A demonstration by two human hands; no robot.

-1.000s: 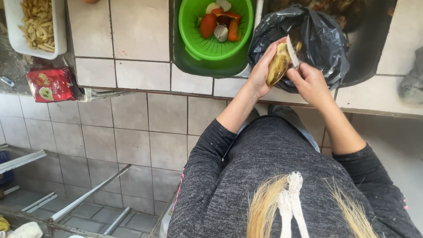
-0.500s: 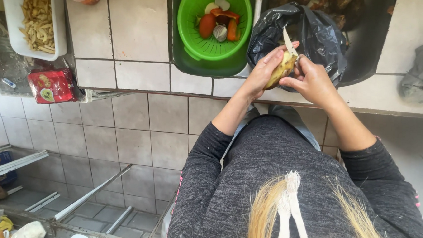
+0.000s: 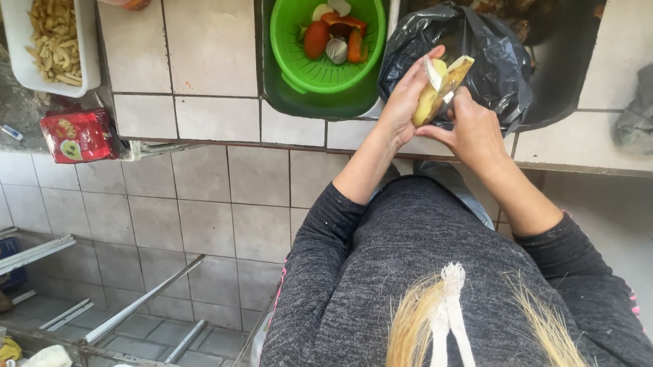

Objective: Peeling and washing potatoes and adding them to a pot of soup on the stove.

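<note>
Left hand closed around a half-peeled potato, held above the black bag. Right hand grips a knife, blade against the potato's upper end. Green colander of vegetables sits just left of the left hand.

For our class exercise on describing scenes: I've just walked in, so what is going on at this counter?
A person stands at a tiled counter, peeling a yellowish potato. The left hand cradles it while the right hand works a peeler or small blade against it, over an open black bag. Beside the bag, a green colander holds cut vegetables, and a white tray further left holds raw potato sticks.
</note>
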